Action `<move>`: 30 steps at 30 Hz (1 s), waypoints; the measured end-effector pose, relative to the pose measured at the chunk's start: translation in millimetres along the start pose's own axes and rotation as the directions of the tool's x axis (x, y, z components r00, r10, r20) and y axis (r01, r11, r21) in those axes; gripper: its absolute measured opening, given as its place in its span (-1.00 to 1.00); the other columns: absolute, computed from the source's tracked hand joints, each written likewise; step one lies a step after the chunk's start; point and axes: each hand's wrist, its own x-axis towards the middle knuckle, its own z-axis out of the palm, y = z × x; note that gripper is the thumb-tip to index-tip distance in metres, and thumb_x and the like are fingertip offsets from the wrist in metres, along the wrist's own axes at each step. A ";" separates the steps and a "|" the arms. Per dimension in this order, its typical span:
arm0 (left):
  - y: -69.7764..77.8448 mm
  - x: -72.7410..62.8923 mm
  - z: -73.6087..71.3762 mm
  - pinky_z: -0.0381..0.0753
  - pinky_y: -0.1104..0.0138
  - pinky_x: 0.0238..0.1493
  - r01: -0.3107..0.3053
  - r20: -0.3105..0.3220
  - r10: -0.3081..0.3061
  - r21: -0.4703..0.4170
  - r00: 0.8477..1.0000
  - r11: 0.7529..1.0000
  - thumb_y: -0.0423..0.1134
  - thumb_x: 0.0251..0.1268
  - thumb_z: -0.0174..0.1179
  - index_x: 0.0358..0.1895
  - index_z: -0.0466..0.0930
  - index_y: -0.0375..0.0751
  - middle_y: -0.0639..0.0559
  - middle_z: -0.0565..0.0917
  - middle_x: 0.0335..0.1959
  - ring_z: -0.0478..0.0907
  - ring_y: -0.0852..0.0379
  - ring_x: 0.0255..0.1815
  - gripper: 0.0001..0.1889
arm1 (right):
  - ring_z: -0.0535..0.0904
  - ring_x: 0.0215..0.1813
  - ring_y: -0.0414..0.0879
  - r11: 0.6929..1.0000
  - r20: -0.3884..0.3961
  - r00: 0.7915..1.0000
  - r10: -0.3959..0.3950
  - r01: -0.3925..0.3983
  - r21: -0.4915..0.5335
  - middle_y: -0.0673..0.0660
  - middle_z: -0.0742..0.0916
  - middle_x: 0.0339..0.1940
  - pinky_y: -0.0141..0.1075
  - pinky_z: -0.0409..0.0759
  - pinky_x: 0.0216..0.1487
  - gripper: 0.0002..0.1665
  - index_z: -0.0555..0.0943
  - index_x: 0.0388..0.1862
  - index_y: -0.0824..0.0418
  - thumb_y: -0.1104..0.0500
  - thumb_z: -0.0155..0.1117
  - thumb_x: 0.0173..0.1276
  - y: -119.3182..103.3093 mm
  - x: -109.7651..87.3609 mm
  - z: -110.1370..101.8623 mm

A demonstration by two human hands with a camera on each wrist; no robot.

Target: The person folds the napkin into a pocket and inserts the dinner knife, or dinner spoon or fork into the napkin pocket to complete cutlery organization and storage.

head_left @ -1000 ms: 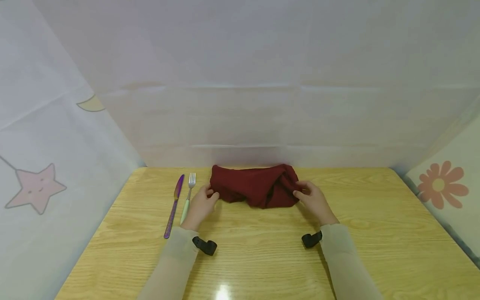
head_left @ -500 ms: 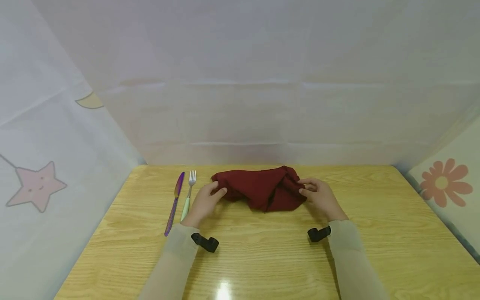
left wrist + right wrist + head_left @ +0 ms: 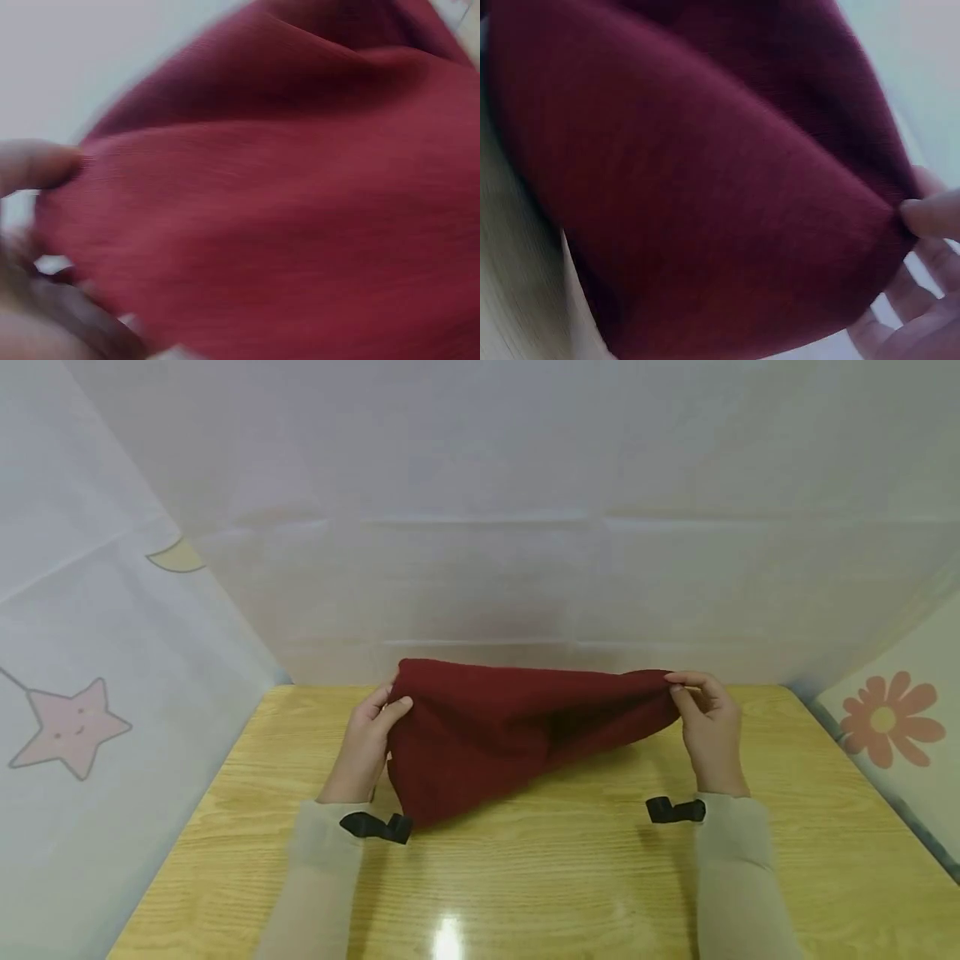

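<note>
A dark red cloth (image 3: 480,727) is stretched between both hands above the table, its lower edge slanting down toward the left. My left hand (image 3: 365,739) pinches its upper left edge between thumb and fingers. At the cloth's right corner, my right hand (image 3: 708,722) grips the fabric with thumb and forefinger. Close up in the left wrist view, the cloth (image 3: 285,217) fills most of the picture, with the thumb on its edge. The right wrist view shows the cloth (image 3: 697,195) gathered into a fold at the pinching fingertips (image 3: 922,216).
The wooden table (image 3: 525,877) ends at a pale hanging sheet (image 3: 480,585) behind it. Side sheets carry a pink star (image 3: 71,727) and a red flower (image 3: 892,718). Black wrist cameras (image 3: 378,827) stick out inward from the sleeves. The knife and fork are hidden from view.
The cloth has gone from lying bunched on the table to raised and spread. The hands have moved apart and upward with it. The left arm and cloth now cover the knife and fork.
</note>
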 end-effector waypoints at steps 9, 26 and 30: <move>-14.1 1.4 -14.3 0.64 0.26 -0.08 0.228 0.098 -0.278 0.349 0.956 0.909 -0.12 0.61 0.03 0.12 0.48 -0.33 0.05 0.62 -0.37 0.63 0.17 -0.44 -0.67 | 0.59 -0.02 -0.01 0.905 0.349 0.933 0.089 0.070 -0.419 0.26 0.70 -0.01 -0.15 0.55 -0.08 -0.63 0.58 0.24 0.19 0.05 0.07 0.62 6.7 1.2 -28.1; -53.4 6.3 5.7 0.42 0.36 -0.36 0.205 0.001 -0.222 0.381 0.975 0.901 0.01 0.56 0.12 -0.46 0.47 -0.22 0.11 0.44 -0.51 0.39 0.19 -0.44 -0.57 | 0.45 0.27 0.47 0.807 0.509 0.826 0.242 0.120 -0.578 0.55 0.51 0.26 0.28 0.44 0.22 -0.60 0.56 0.24 0.40 0.18 0.19 0.55 52.1 -3.8 7.2; -56.1 9.7 11.8 0.48 0.37 -0.30 0.211 -0.104 -0.189 0.262 0.976 0.942 -0.05 0.47 0.26 -0.31 0.53 -0.25 0.09 0.57 -0.40 0.46 0.17 -0.35 -0.69 | 0.48 0.25 0.42 0.786 0.516 0.784 0.345 0.059 -0.616 0.53 0.53 0.27 0.24 0.47 0.17 -0.44 0.45 0.36 0.39 0.12 0.25 0.51 55.7 -2.5 7.3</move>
